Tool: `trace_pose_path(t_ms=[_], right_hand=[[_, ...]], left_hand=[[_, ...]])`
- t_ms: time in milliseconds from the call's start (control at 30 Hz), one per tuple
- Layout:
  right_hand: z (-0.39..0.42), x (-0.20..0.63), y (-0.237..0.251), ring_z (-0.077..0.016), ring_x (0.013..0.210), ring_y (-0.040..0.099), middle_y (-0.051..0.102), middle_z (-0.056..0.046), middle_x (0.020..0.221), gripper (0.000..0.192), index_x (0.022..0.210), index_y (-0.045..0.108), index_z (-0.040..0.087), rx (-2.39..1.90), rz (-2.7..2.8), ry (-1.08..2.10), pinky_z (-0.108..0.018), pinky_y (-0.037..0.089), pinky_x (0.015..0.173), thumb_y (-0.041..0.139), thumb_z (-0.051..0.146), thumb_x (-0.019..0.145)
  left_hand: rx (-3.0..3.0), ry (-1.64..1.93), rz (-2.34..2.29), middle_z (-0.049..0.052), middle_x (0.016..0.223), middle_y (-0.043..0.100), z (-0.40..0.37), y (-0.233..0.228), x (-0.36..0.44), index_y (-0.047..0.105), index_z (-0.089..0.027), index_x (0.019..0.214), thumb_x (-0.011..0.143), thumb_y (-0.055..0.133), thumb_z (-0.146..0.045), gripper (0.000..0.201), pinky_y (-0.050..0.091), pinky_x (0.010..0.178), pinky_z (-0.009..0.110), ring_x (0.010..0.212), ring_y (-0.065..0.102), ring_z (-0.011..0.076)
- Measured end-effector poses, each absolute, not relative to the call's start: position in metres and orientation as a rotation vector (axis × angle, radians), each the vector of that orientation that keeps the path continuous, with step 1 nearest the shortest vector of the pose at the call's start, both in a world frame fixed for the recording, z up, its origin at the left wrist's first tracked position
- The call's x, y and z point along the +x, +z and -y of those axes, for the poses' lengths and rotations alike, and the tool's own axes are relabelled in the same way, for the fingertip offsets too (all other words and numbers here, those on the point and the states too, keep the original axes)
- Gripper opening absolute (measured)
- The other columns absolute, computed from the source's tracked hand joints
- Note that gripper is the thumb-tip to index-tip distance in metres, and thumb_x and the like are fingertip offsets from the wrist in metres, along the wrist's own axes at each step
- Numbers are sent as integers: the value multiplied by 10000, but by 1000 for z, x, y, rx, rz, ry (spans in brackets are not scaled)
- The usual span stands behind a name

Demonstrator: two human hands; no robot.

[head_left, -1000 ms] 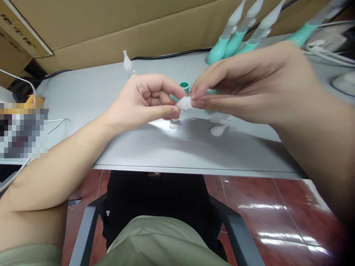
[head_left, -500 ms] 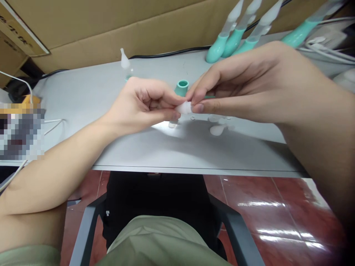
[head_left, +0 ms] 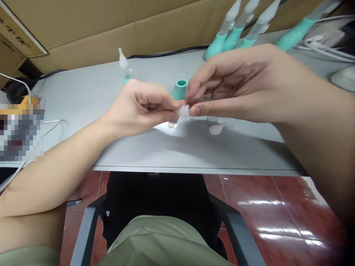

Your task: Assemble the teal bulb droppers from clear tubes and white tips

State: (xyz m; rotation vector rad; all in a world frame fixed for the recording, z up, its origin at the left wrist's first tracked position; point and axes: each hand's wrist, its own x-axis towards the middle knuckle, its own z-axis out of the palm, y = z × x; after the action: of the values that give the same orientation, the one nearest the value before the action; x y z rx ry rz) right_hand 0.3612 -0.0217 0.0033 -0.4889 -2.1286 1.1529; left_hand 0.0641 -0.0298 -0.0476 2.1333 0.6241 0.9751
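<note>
A small white silicone nozzle [head_left: 183, 110] is pinched between the thumb and finger of my left hand [head_left: 146, 105]. At its right end, the thumb and fingertips of my right hand [head_left: 235, 85] close on the rim; any small part between them is hidden. Just behind the fingers stands an open-mouthed teal bulb [head_left: 180, 88], its lower part covered by my hands. Beneath my left fingertips, a clear piece [head_left: 172, 125] lies on the table in bright light. Another white nozzle [head_left: 216, 129] rests below my right hand, close to small clear pieces.
Several teal nasal aspirators [head_left: 216, 46] with white tips stand at the back right. One more white-tipped aspirator [head_left: 124, 64] is behind my left hand. A black cable [head_left: 169, 52] runs along the cardboard wall [head_left: 116, 26]. White cables [head_left: 324, 48] lie far right.
My right fingertips have shifted slightly and loosened around the nozzle's end, showing more of its rim. My left hand keeps its pinch. The view has moved a little.
</note>
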Motion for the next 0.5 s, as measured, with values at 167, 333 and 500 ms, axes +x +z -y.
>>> trace_pose_path(t_ms=[167,333,500], right_hand=[[20,364,1,-184,998,1002,974,75,1022,433,1104,994,308,-505,2132,1197,-333,877,930,1132,703,992],[16,362,-3,-177,982,995,956,73,993,468,1094,972,289,-467,2134,1230,-323,861,888,1126,718,987],[15,358,-3,-158,923,967,946,57,963,429,1062,935,265,-477,2129,1220,-302,830,828,1160,624,1001]], left_hand=[[2194,968,-600,95,921,870,22,-52,63,961,-277,1117,1100,963,-815,538,745,886,474,910,826,283],[2244,1058,-570,62,940,916,34,-44,70,983,-308,1054,1048,1065,-572,277,717,756,442,783,759,224],[2250,1216,-545,28,867,892,44,-37,72,1020,-314,1026,1037,1057,-352,55,653,656,384,713,750,187]])
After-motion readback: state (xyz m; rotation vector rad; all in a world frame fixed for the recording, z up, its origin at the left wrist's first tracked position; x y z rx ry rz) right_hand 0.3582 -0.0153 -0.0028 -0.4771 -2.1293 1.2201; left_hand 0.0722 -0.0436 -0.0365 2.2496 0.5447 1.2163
